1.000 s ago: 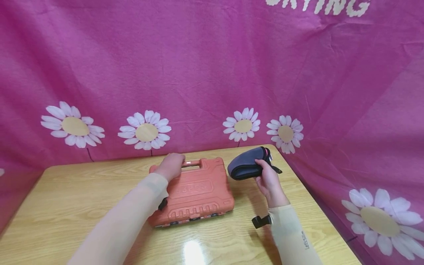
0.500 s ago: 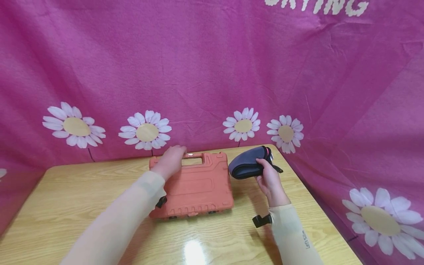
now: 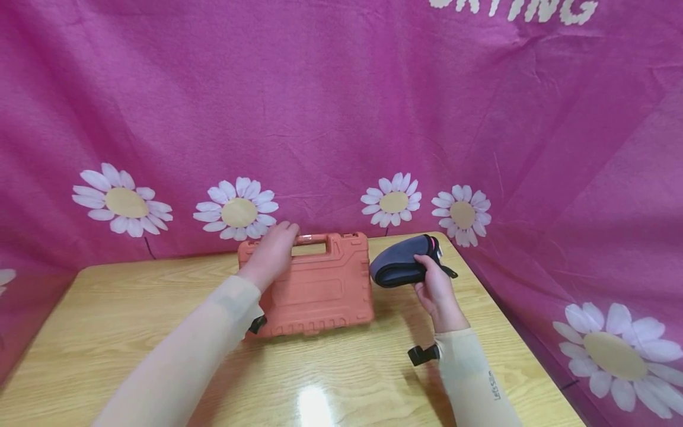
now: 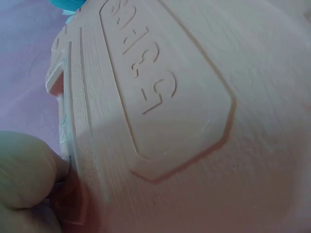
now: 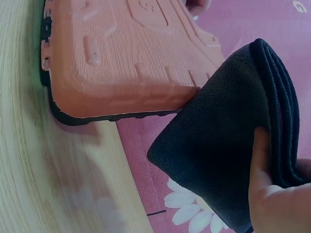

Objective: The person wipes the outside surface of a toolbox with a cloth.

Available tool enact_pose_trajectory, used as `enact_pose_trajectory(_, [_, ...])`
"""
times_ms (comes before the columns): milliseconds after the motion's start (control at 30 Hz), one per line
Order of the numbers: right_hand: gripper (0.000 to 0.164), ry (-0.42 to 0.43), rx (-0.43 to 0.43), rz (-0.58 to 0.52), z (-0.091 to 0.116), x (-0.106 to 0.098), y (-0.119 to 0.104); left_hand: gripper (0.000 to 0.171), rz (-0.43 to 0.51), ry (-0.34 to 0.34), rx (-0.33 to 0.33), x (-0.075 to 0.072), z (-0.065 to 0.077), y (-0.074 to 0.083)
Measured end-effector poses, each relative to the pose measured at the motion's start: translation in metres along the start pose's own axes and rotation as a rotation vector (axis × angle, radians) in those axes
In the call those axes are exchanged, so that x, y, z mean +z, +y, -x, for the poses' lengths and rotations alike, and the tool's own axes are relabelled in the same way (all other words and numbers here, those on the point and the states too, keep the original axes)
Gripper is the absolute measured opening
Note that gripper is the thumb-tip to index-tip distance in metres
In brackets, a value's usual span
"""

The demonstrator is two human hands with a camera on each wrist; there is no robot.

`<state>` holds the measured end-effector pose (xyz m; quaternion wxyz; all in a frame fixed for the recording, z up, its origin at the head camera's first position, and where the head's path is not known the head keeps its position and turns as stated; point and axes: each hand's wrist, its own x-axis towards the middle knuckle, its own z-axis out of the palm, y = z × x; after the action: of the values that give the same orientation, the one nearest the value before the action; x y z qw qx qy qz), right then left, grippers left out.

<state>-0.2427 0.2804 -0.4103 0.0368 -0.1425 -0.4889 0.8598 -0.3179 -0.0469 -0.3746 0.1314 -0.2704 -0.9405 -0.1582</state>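
My left hand (image 3: 271,252) grips the handle (image 3: 312,239) of an orange-red plastic tool case (image 3: 315,290), which stands tilted up with its handle side at the top. Raised lettering shows on the case (image 4: 160,87) in the left wrist view, where part of the left hand (image 4: 24,170) appears at the edge. To the right of the case, my right hand (image 3: 439,293) pinches a folded grey-blue cloth piece with black edging (image 3: 400,261). Its layered, fuzzy fabric (image 5: 214,126) is close-up in the right wrist view, thumb on top; its exact kind is unclear.
A wooden table (image 3: 133,332) lies beneath everything. Behind and to the right hangs a magenta backdrop (image 3: 331,118) printed with white flowers. The table's right edge runs beyond the right hand. A black wrist strap part (image 3: 423,354) sticks out beside the right sleeve.
My left hand has raised the case's handle side and tilted it more upright, moving it slightly away; the latches along its lower edge have gone from sight. The right hand has barely moved.
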Motion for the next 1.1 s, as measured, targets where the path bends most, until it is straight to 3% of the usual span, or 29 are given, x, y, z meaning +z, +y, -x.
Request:
enact_pose_trajectory(133, [0.031, 0.001, -0.003, 0.003, 0.0, 0.0, 0.0, 0.031, -0.019, 0.057, 0.026, -0.003, 0.002, 0.001])
enact_pose_trajectory(300, [0.028, 0.005, 0.002, 0.005, -0.001, 0.001, -0.001, 0.027, -0.035, 0.097, 0.049, -0.005, 0.009, 0.004])
enact_pose_trajectory(800, [0.042, -0.003, 0.007, 0.008, 0.001, 0.0, -0.003, 0.023, -0.126, 0.14, 0.117, -0.013, 0.031, 0.018])
enact_pose_trajectory(1100, [0.028, 0.008, 0.008, -0.005, 0.001, 0.0, -0.003, 0.022, -0.135, 0.192, 0.162, -0.01, 0.037, 0.019])
